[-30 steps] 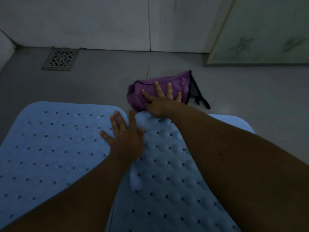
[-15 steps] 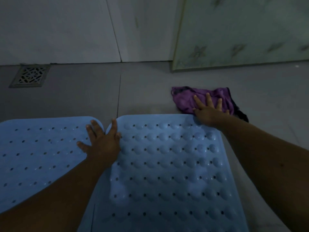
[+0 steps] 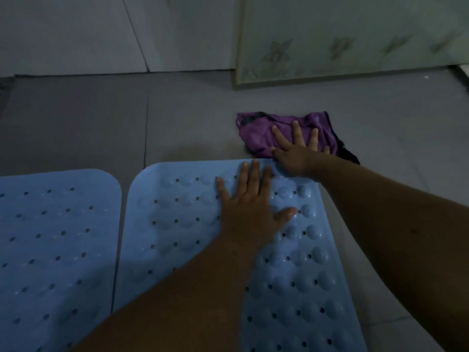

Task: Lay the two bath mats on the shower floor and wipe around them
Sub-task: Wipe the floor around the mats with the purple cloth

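Two light blue perforated bath mats lie flat side by side on the grey tiled shower floor [image 3: 193, 118], a narrow gap between them: the left mat [image 3: 58, 237] and the right mat [image 3: 177, 224]. My left hand [image 3: 251, 207] presses flat on the right mat near its far edge, fingers straight. Just beyond that mat's far right corner lies a crumpled purple cloth [image 3: 261, 133]. My right hand [image 3: 297, 153] rests flat on the cloth with fingers spread.
A white tiled wall [image 3: 76, 34] runs along the back. At the back right stands a pale panel with a faint flower pattern [image 3: 342, 39], its lower edge on the floor. Bare grey tiles stretch beyond the mats and to the right.
The view swung right, so the drain left the frame. My left hand moved from the gap between the mats onto the right mat. My right hand slid the cloth rightward along the mat's far edge.
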